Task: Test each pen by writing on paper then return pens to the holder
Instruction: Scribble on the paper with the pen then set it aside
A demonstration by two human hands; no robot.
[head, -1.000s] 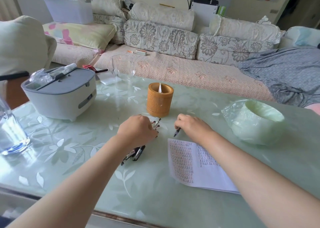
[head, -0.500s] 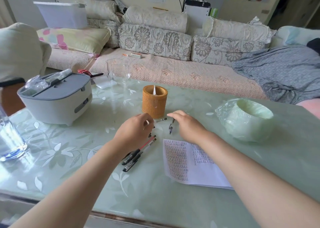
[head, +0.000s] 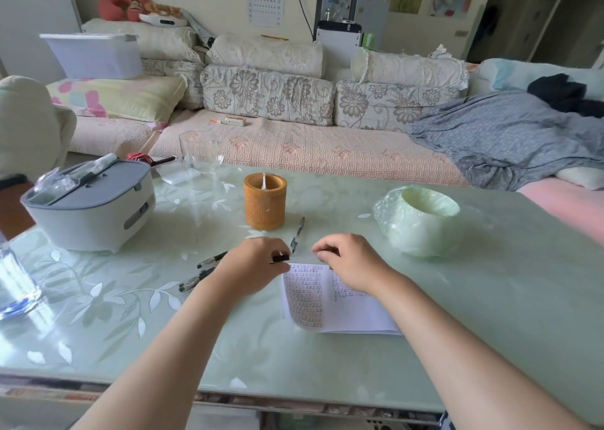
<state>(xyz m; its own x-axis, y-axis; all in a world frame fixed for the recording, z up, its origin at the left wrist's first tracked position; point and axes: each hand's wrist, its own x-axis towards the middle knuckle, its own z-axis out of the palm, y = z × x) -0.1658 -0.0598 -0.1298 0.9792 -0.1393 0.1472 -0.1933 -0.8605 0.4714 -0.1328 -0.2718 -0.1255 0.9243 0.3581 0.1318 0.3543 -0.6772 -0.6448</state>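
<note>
Fingers point(head: 281, 256) of the left hand point(head: 253, 261) pinch the black cap end of a slim clear-barrelled pen point(head: 295, 258), while the right hand point(head: 348, 261) grips its other end, so both hands are closed on one pen, held level just above the top edge of the white printed sheet of paper point(head: 313, 302). A second ago the left hand lay over the cluster of pens and the right held a dark pen by its tip; now that dark pen point(head: 298, 233) lies loose on the pale green glass-topped desk point(head: 228, 348), between the hands and the round orange-brown woven pen holder point(head: 265, 205). My read: they're pulling the cap off, ready to scribble. Two black-capped pens point(head: 202, 271) wait on the desk just left of the left wrist. The holder stands upright beyond the hands, one white-tipped thing poking up inside.
</note>
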